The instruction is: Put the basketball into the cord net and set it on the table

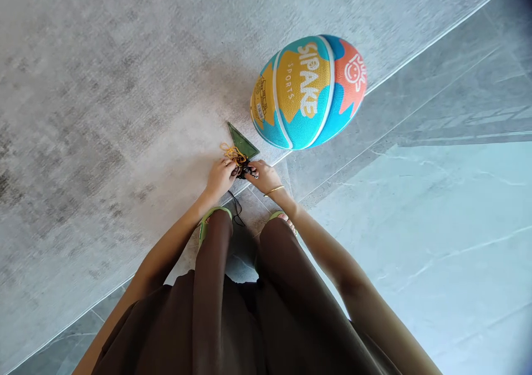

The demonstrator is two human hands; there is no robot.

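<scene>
A tangle of black and yellow cord (243,167) sits between my two hands, just above the rug's edge. My left hand (221,176) is closed, with its fingertips pinching the left side of the tangle. On the other side my right hand (265,176), with a gold bracelet at the wrist, pinches the black strands. Yellow loops spill out at the upper left, and a loose black cord (236,209) trails down between my feet. Touching the tangle from above is a dark green triangular piece (243,141), flat on the rug. Fingers hide part of the strands.
A multicoloured basketball (305,95) rests at the rug's edge, up and right of my hands. The grey rug (103,87) spans the left and top. Glossy grey tiles (449,209) lie to the right. My feet in green sandals (203,225) are close below.
</scene>
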